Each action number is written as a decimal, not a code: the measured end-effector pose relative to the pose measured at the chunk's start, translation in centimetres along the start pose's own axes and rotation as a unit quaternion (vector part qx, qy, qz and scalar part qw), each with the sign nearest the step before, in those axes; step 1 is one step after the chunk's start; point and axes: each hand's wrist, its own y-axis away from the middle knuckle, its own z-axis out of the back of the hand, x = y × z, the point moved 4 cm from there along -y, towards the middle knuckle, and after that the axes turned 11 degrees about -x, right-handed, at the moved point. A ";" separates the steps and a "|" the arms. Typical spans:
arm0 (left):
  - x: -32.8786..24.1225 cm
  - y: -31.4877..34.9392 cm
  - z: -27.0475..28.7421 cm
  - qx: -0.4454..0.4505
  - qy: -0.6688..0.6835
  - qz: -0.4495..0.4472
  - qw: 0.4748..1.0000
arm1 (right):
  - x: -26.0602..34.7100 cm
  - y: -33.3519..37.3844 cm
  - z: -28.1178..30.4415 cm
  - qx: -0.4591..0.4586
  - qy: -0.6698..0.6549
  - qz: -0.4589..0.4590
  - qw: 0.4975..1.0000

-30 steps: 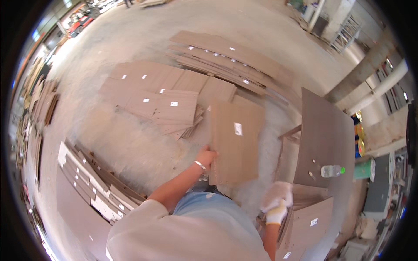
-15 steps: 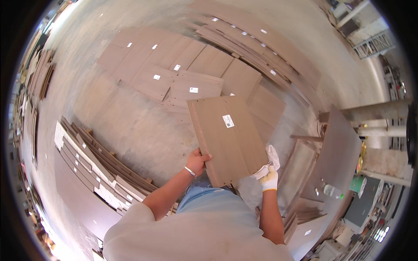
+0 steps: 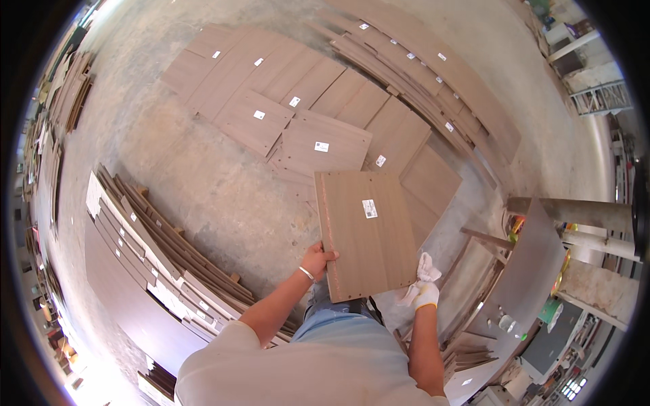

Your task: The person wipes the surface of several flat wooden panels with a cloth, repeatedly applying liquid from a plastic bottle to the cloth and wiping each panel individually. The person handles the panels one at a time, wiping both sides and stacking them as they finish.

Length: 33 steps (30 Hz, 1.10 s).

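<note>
A brown wood-grain panel [image 3: 379, 250] with a white label and small drilled holes is held up in front of my body. My bare left hand [image 3: 318, 260], a white band on its wrist, grips the panel's left edge with the thumb on top. At the lower right corner is my right hand [image 3: 425, 295] in a white glove with a yellow cuff. It is closed on a crumpled white cloth [image 3: 428, 268], pressed against the panel's edge; some fingers are hidden by the cloth.
Labelled brown panels [image 3: 325, 139] lie overlapping on the concrete floor ahead. Long panels [image 3: 420, 74] are stacked beyond them. To my left stands a stack of long boards [image 3: 142, 260]. On my right are a tilted brown sheet [image 3: 525, 264] and a clear plastic bottle [image 3: 509, 325].
The panel and both hands have shifted right and slightly down in view, and the panel looks a little more upright. The floor panels have also shifted as the view turned. Both hands keep their hold.
</note>
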 end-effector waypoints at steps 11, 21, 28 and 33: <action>0.9 -10.8 3.5 -0.092 0.086 -0.073 0.989 | 12.2 6.0 -0.7 -0.164 0.036 0.128 0.977; -6.9 -26.7 3.4 -0.178 0.275 -0.108 0.939 | 1.9 10.8 9.7 -0.129 0.294 0.059 0.945; -9.8 -33.3 1.8 -0.218 0.320 -0.083 0.918 | 0.0 13.8 10.3 -0.106 0.279 -0.020 0.954; -9.3 -33.2 1.5 -0.204 0.021 0.080 0.975 | 1.0 14.2 9.7 -0.095 0.232 -0.009 0.968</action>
